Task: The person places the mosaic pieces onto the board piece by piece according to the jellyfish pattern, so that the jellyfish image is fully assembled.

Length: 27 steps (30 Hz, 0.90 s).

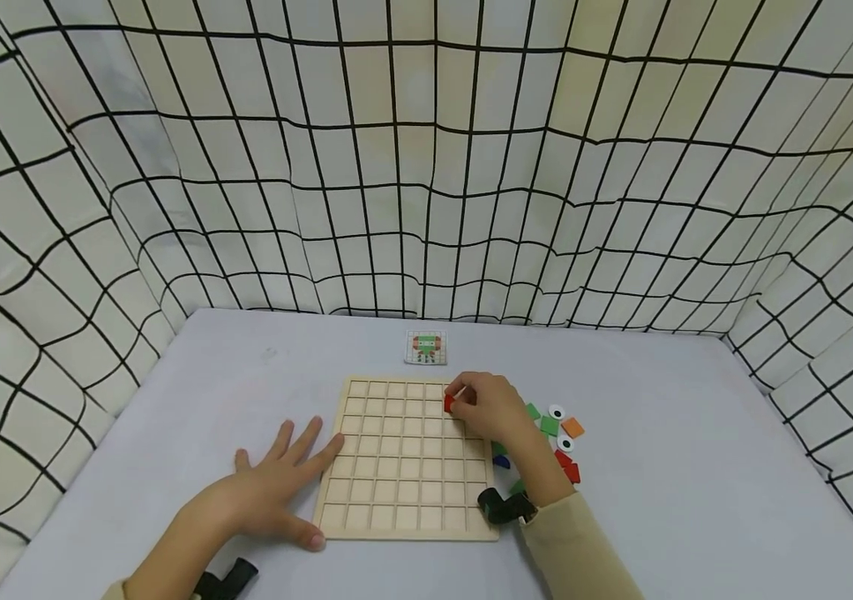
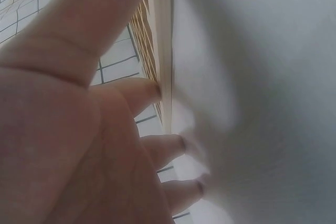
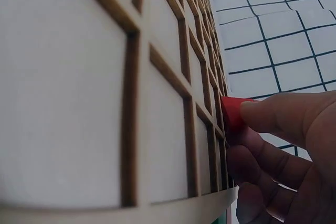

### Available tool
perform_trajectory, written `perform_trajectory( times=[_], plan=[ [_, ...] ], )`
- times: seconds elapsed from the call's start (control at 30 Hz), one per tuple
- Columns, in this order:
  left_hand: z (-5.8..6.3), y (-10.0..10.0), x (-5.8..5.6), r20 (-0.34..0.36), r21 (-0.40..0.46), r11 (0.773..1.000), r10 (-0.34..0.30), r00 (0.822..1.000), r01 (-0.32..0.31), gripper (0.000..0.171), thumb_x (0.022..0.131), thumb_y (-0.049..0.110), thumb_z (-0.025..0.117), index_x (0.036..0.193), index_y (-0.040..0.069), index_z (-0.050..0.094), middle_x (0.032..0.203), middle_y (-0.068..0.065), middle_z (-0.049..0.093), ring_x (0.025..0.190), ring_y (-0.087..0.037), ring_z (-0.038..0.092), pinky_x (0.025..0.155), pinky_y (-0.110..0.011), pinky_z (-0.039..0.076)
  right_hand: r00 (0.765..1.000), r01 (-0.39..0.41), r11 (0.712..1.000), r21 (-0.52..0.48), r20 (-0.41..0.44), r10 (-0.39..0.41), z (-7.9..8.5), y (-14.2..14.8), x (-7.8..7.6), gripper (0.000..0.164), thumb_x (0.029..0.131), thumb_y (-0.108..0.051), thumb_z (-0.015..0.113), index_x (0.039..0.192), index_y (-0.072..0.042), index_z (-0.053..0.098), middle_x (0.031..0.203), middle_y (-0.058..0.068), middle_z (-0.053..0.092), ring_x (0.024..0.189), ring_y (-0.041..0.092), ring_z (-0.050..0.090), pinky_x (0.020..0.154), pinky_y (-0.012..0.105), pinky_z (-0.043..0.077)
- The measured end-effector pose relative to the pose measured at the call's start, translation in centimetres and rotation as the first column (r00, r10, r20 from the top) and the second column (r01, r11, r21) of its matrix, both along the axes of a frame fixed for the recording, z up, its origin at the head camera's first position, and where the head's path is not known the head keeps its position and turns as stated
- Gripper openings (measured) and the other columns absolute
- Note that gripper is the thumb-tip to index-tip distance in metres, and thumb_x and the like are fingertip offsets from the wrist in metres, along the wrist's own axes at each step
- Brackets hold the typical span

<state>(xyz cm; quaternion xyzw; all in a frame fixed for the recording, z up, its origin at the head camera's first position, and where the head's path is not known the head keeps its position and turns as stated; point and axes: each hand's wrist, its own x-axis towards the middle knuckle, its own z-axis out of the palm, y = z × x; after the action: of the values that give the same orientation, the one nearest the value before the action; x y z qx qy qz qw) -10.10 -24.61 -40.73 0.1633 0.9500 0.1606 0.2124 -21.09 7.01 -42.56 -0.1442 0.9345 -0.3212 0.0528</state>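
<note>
A wooden grid board (image 1: 407, 471) with bare square cells lies on the white table. My right hand (image 1: 490, 406) is over its far right corner and pinches a red tile (image 1: 449, 403) between thumb and fingers. In the right wrist view the red tile (image 3: 232, 113) stands tilted at the grid ridges, its lower edge close against the board. At the board's left side my left hand (image 1: 272, 492) is spread, with a fingertip at the left edge and the thumb by the near left corner. The left wrist view shows its fingers (image 2: 160, 150) along the board's side.
Several coloured tiles lie right of the board, among them a green tile (image 1: 550, 425), an orange tile (image 1: 572, 427), a red tile (image 1: 572, 473) and a white eye tile (image 1: 565, 444). A small pattern card (image 1: 426, 347) sits beyond the board. Black netting (image 1: 434, 192) surrounds the table.
</note>
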Motion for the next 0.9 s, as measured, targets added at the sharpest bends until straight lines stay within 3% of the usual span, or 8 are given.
perform_trajectory(
  times=[0.33, 0.63, 0.9],
  plan=[
    [0.0, 0.4, -0.3, 0.001, -0.011, 1.000, 0.008, 1.000, -0.008, 0.124, 0.059, 0.066, 0.082, 0.160, 0.023, 0.024, 0.167, -0.019, 0.003, 0.148, -0.056, -0.003, 0.087, -0.092, 0.000, 0.999, -0.017, 0.993, 0.120, -0.031, 0.021, 0.2, 0.2, 0.2, 0.014, 0.094, -0.021, 0.070, 0.105, -0.017, 0.077, 0.084, -0.005, 0.064, 0.073, 0.013, 0.054, 0.065, 0.030, 0.047],
    [-0.2, 0.3, -0.3, -0.009, -0.021, 1.000, -0.004, 1.000, 0.004, 0.124, 0.060, 0.068, 0.081, 0.160, 0.024, 0.022, 0.167, -0.019, 0.002, 0.147, -0.056, -0.002, 0.086, -0.092, 0.001, 0.997, -0.043, 0.977, 0.210, -0.060, 0.057, 1.1, 0.0, 0.6, 0.024, 0.091, -0.020, 0.072, 0.114, -0.016, 0.078, 0.106, 0.002, 0.072, 0.072, 0.013, 0.053, 0.058, 0.028, 0.042],
    [-0.3, 0.3, -0.3, 0.005, -0.016, 1.000, 0.003, 1.000, -0.003, 0.126, 0.058, 0.067, 0.081, 0.160, 0.023, 0.023, 0.166, -0.021, 0.002, 0.147, -0.058, -0.003, 0.086, -0.092, -0.002, 0.994, -0.096, 0.979, 0.178, -0.025, 0.102, 0.9, 0.2, 0.5, 0.018, 0.092, -0.018, 0.071, 0.107, -0.019, 0.080, 0.108, 0.002, 0.072, 0.070, 0.014, 0.050, 0.054, 0.027, 0.040]
  ],
)
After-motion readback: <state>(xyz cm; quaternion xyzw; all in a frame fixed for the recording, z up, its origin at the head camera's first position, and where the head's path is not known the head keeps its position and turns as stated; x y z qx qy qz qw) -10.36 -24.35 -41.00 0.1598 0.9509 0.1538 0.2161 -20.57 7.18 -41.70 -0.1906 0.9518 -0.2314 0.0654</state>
